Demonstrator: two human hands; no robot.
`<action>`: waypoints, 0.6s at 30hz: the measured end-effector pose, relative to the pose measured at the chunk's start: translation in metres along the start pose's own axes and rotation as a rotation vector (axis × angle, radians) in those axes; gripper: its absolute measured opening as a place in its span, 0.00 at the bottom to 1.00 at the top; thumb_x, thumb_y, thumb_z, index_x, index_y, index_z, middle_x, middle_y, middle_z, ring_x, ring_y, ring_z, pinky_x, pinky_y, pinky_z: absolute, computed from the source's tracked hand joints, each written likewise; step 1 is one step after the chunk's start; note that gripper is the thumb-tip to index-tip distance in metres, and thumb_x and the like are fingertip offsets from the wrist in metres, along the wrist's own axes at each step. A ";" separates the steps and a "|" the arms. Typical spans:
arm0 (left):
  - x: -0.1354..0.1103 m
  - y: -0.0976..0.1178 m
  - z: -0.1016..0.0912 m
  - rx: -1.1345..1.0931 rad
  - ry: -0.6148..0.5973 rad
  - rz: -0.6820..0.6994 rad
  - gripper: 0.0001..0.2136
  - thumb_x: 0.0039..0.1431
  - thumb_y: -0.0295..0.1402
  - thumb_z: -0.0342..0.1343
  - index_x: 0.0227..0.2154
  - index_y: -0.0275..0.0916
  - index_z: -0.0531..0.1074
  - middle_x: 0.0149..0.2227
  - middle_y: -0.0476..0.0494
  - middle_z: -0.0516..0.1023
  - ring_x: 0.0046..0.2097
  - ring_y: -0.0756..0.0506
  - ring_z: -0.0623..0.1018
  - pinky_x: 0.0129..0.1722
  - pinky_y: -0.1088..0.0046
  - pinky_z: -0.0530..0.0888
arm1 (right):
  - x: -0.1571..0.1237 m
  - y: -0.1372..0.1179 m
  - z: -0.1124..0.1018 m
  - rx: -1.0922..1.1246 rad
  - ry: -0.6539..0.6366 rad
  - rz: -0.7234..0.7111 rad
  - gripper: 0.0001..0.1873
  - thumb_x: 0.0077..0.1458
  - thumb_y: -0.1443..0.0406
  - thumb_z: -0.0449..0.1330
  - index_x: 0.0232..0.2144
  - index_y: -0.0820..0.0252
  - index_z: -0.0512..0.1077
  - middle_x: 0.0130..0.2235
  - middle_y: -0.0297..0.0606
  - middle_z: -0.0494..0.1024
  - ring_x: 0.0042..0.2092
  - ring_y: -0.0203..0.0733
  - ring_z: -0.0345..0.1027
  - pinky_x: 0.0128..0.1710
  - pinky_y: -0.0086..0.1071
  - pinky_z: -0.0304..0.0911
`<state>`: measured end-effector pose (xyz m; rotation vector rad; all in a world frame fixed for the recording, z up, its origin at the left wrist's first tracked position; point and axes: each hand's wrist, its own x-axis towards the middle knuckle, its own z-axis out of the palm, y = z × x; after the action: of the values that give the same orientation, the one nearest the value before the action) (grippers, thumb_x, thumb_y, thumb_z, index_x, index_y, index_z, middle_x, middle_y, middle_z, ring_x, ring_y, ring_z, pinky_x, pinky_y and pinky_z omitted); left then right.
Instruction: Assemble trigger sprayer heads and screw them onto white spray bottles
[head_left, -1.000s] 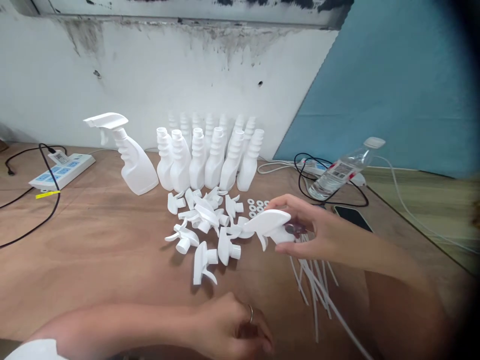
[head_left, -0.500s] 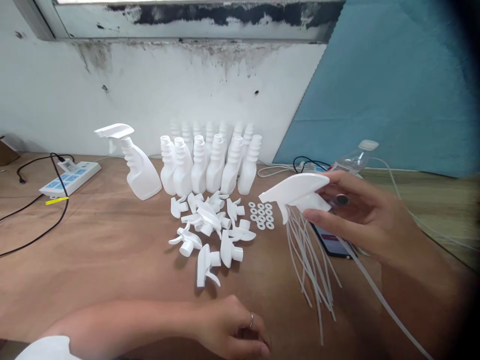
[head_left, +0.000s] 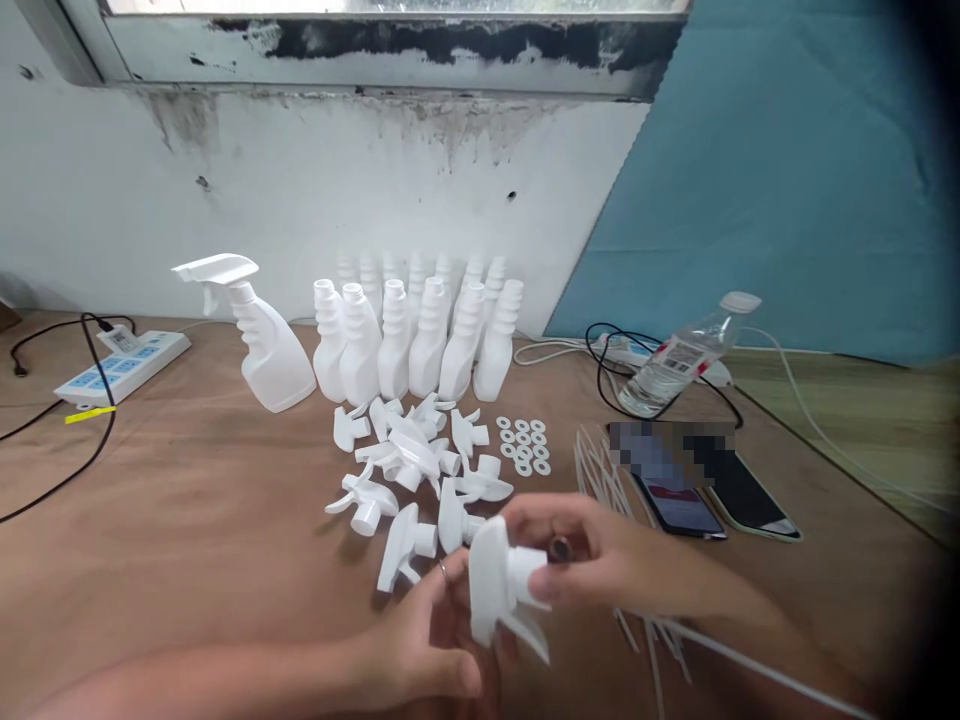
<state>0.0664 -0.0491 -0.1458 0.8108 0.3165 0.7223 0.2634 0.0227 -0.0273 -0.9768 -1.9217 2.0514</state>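
My right hand (head_left: 592,560) pinches a white trigger spray head (head_left: 489,585) by its round collar, holding it above the near part of the table. My left hand (head_left: 427,640), with a ring on one finger, is right beside the head. Its thumb is apart from the fingers, and some fingertips are hidden behind the head. A small dark round thing (head_left: 559,548) shows at my right hand's fingers; I cannot make out its kind. Several more spray heads (head_left: 409,450) lie in a loose pile just beyond, with flat white washers (head_left: 523,437) to their right.
White bottles (head_left: 394,345) stand in rows by the wall. One bottle with a spray head fitted (head_left: 276,360) stands to their left. Thin white tubes (head_left: 600,470), phones (head_left: 686,505) and a water bottle (head_left: 675,365) are at right. A power strip (head_left: 124,365) lies left.
My right hand has brought the spray head left and toward me, turning it upright on end. My left hand has risen to meet it. The view has shifted slightly.
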 end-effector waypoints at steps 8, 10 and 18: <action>-0.006 0.008 0.013 0.113 0.182 -0.177 0.33 0.51 0.53 0.61 0.52 0.34 0.60 0.28 0.42 0.75 0.24 0.49 0.74 0.20 0.79 0.70 | 0.008 0.062 0.014 0.193 0.142 0.116 0.33 0.32 0.60 0.75 0.40 0.61 0.65 0.31 0.28 0.70 0.32 0.32 0.63 0.30 0.24 0.56; -0.008 0.006 0.011 0.117 0.214 -0.211 0.30 0.55 0.51 0.59 0.51 0.36 0.57 0.27 0.44 0.75 0.22 0.49 0.75 0.17 0.79 0.69 | 0.005 0.060 0.015 0.149 0.162 0.139 0.25 0.35 0.60 0.73 0.33 0.62 0.66 0.27 0.28 0.70 0.29 0.32 0.62 0.28 0.24 0.54; -0.012 0.013 0.011 0.236 0.224 -0.074 0.22 0.57 0.40 0.61 0.48 0.37 0.58 0.41 0.40 0.75 0.41 0.46 0.78 0.42 0.69 0.74 | -0.013 0.036 0.033 -0.344 0.273 0.099 0.13 0.56 0.61 0.56 0.25 0.63 0.71 0.24 0.32 0.71 0.27 0.34 0.59 0.27 0.26 0.52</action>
<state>0.0575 -0.0568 -0.1285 0.9374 0.6401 0.7153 0.2663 -0.0174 -0.0585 -1.3705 -2.1467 1.5562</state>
